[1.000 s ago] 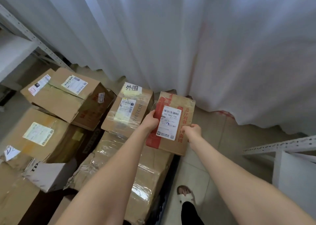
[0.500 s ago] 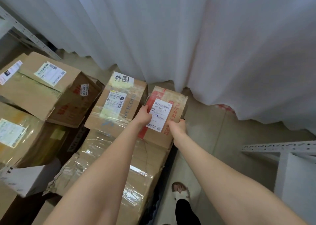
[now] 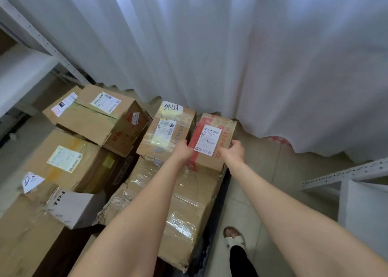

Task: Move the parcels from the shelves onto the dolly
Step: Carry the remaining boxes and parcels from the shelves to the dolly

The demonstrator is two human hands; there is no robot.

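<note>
A small brown parcel with red tape and a white label [image 3: 212,139] sits on top of a large plastic-wrapped box [image 3: 178,203], right beside another taped parcel with a handwritten tag [image 3: 168,129]. My left hand [image 3: 183,150] grips the small parcel's left near edge. At its right near corner my right hand [image 3: 234,152] holds it too. The dolly [image 3: 212,243] shows only as a dark edge under the pile.
More cardboard parcels [image 3: 98,117] are stacked at the left, with a white box [image 3: 69,209] lying on them. A white curtain [image 3: 210,45] hangs behind. Metal shelving [image 3: 31,35] stands at the left and another shelf [image 3: 348,173] at the right. My sandalled foot [image 3: 233,236] is on the tiled floor.
The small parcel has come down and forward from tilted in the air to resting on the wrapped box beside the tagged parcel. Both hands stayed on it.
</note>
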